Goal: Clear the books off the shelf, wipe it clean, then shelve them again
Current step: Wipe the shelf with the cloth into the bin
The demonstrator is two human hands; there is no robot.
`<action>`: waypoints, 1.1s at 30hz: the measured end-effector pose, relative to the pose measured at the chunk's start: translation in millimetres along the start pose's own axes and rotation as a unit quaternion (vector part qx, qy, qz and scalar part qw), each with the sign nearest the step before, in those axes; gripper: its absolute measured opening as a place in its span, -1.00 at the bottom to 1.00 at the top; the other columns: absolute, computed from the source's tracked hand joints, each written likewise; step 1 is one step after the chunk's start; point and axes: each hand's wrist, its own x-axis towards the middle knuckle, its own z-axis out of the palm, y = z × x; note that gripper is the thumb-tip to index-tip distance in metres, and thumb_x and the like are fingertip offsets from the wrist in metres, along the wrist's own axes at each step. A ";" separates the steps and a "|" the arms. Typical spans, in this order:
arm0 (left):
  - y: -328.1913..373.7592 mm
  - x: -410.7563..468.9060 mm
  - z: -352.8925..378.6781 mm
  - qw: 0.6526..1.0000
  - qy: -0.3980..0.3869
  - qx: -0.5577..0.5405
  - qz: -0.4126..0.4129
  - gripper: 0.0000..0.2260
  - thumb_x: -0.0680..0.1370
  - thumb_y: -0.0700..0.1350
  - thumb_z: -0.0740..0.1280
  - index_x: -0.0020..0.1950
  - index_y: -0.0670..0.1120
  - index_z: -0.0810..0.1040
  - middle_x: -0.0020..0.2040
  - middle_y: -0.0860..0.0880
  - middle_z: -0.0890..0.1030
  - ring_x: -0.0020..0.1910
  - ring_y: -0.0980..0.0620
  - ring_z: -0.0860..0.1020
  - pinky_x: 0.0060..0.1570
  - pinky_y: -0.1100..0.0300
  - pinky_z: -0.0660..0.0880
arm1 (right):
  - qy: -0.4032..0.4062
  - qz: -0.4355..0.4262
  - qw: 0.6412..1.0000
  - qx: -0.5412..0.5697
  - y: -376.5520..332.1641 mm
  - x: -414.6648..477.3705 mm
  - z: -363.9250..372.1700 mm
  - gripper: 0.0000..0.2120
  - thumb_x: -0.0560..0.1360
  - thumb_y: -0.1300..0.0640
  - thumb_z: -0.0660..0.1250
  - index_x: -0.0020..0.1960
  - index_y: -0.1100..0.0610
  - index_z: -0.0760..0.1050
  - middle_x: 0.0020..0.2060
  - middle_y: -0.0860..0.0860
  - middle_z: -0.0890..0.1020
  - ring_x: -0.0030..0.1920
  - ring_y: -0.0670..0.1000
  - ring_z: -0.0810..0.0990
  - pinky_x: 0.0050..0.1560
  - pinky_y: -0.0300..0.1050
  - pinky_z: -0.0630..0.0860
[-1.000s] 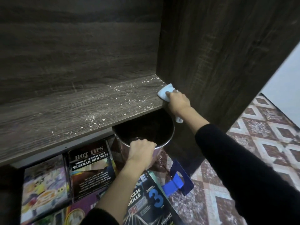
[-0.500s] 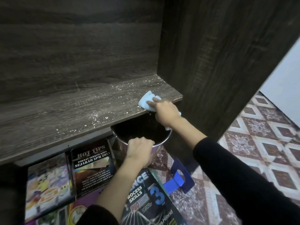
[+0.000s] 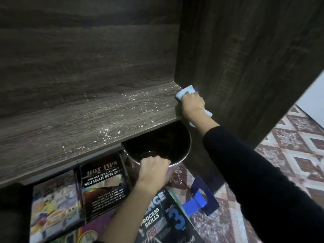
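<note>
The dark wood-grain shelf board [image 3: 87,123] is cleared of books, and small white crumbs [image 3: 119,132] are scattered on it, mostly on its right half. A pale blue folded cloth [image 3: 185,91] is grasped by the right hand [image 3: 192,106], with the fingers curled over it. It is pressed on the board at the right end, against the dark side panel [image 3: 236,67]. A round shiny metal pot [image 3: 182,149] is held just under the front edge of the board by the left hand [image 3: 153,170], which is clenched around its near rim. The books are seen below the board: a black book titled HOT TIPS [image 3: 103,186] and a dark science book [image 3: 163,218] among them.

The wiping step is judged to be in hand. The cloth should be kept flat and drawn from the corner to the front edge in one slow stroke, so that the crumbs are pushed and not scattered. The pot rim should be kept close under the edge, directly below the cloth, and shifted left with each new stroke. The joint at the panel should be reached with the cloth edge.
</note>
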 end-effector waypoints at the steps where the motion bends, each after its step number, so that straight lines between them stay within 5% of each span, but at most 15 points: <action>1: -0.8 1.4 1.2 1.000 -0.001 -0.003 0.002 -0.71 0.62 -0.10 0.12 0.30 0.01 0.47 0.07 -0.07 0.60 0.10 -0.09 0.57 -0.05 0.11 0.41 | -0.001 0.002 1.000 -0.012 -3.5 3.8 1.7 -0.64 0.56 0.31 0.13 0.35 0.27 0.35 0.27 0.21 0.44 0.31 0.21 0.38 0.25 0.11 0.43; 6: -4.0 7.0 3.1 1.000 -0.006 -0.013 0.006 -0.74 0.62 -0.09 0.13 0.27 -0.01 0.49 0.06 -0.08 0.61 0.09 -0.11 0.57 -0.05 0.10 0.42 | -0.007 -0.021 1.000 -0.015 -8.0 18.2 4.9 -0.67 0.58 0.25 0.12 0.32 0.20 0.39 0.28 0.16 0.48 0.29 0.16 0.45 0.20 -0.02 0.39; 19: -6.5 12.0 5.0 1.000 0.006 -0.024 -0.001 -0.74 0.61 -0.11 0.14 0.26 0.01 0.50 0.09 -0.08 0.61 0.10 -0.13 0.57 -0.04 0.13 0.43 | -0.015 -0.183 0.982 0.054 -11.0 -36.3 -5.4 -0.54 0.56 0.11 0.17 0.42 -0.18 0.32 0.33 0.10 0.48 0.28 0.20 0.47 0.18 0.01 0.38; 25: -4.8 13.0 6.6 1.000 0.000 -0.016 0.004 -0.75 0.62 -0.12 0.14 0.25 0.02 0.49 0.07 -0.07 0.61 0.08 -0.13 0.57 -0.10 0.14 0.37 | 0.049 -0.036 0.995 -0.078 -2.3 -2.9 -12.9 -0.44 0.58 0.19 0.15 0.53 0.05 0.06 0.38 0.31 0.29 0.28 0.31 0.41 0.12 0.12 0.45; 33: -3.7 17.4 9.2 1.000 -0.002 -0.017 0.010 -0.76 0.62 -0.11 0.17 0.26 0.01 0.48 0.07 -0.07 0.61 0.09 -0.12 0.58 -0.16 0.15 0.33 | 0.049 -0.048 0.986 -0.154 -9.8 38.4 19.7 -0.65 0.62 0.28 0.02 0.38 0.29 0.28 0.30 0.24 0.40 0.27 0.25 0.41 0.20 0.08 0.44</action>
